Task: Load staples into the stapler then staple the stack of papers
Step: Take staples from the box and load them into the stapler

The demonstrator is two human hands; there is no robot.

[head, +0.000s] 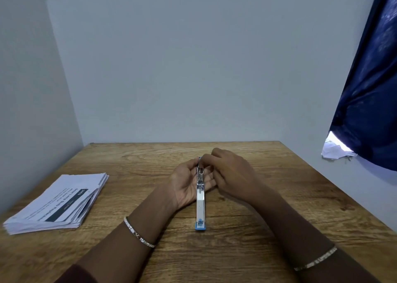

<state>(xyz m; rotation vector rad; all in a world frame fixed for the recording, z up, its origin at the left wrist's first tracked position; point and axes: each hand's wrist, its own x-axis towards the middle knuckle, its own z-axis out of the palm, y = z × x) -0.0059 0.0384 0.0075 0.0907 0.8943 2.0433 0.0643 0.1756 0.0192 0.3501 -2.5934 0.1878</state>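
A white and blue stapler lies flipped open lengthwise at the middle of the wooden table, its metal staple channel pointing away from me. My left hand cups the metal end from the left, palm up. My right hand comes in from the right with its fingertips pinched on the far tip of the channel. Whether staples are between those fingers is hidden. The stack of papers with printed text rests at the table's left side, apart from both hands.
Grey walls close the table in at the back and left. A dark blue curtain hangs at the upper right, with crumpled white paper at its lower edge beyond the table's right side.
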